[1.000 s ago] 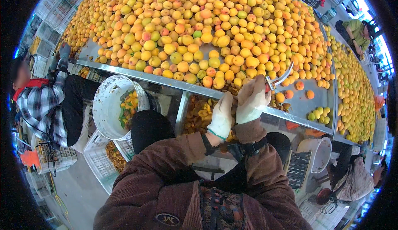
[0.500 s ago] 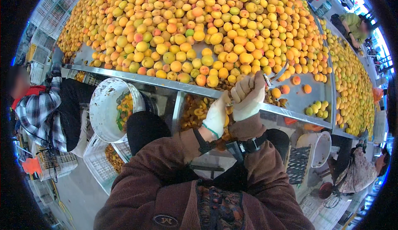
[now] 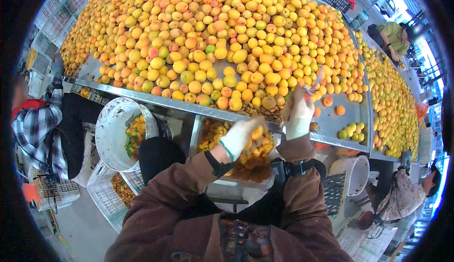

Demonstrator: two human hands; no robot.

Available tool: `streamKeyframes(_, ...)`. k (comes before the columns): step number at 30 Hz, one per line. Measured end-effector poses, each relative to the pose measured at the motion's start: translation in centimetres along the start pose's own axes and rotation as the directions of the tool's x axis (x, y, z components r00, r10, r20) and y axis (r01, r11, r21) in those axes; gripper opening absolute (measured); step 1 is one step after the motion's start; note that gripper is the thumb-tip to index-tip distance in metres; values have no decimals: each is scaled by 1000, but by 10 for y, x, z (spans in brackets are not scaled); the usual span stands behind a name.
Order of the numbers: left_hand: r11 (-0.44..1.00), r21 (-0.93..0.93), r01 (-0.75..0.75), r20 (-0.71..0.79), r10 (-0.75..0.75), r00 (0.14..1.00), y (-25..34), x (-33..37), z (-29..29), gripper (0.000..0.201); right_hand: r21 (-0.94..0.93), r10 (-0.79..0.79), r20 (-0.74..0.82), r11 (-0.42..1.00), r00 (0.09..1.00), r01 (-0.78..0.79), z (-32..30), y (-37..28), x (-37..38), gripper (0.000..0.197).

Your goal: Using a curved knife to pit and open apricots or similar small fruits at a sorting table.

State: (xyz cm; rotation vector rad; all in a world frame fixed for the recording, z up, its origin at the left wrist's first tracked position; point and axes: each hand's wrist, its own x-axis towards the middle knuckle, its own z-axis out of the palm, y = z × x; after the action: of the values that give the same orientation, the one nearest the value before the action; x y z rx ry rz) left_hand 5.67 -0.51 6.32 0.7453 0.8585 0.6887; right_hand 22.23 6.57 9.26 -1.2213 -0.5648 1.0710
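Note:
My right hand [image 3: 299,111], in a white glove, is closed at the table's front edge around a small knife [image 3: 309,90]; its curved metal blade points up and is blurred. My left hand [image 3: 239,138], gloved with a green cuff edge, hangs over a tray [image 3: 260,184] of cut apricots [image 3: 250,160] below the table edge. Motion smears its fingers, and I cannot tell whether they hold anything. A large heap of whole apricots [image 3: 198,40] covers the metal table [image 3: 326,128] just beyond both hands.
At my left stand a white bucket [image 3: 105,141] with fruit scraps and leaves, and a white crate [image 3: 101,186]. A white bucket [image 3: 358,177] stands at the right. Several greenish apricots [image 3: 352,132] lie apart near the table's right corner. People [image 3: 40,134] work on either side.
My hands, close together before, have come apart. The left moved down and left over the tray; the right stayed near the table edge with the knife. The view has shifted slightly.

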Motion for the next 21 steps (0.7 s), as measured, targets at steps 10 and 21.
streamKeyframes(10,713,686,-145,-21,218,976,2,0,4,42,-862,-84,481,139,873,488,-15,22,1,46)
streamKeyframes(21,920,143,-364,-126,382,915,44,-18,-10,49,-322,280,483,938,829,-129,6,-14,-62,35)
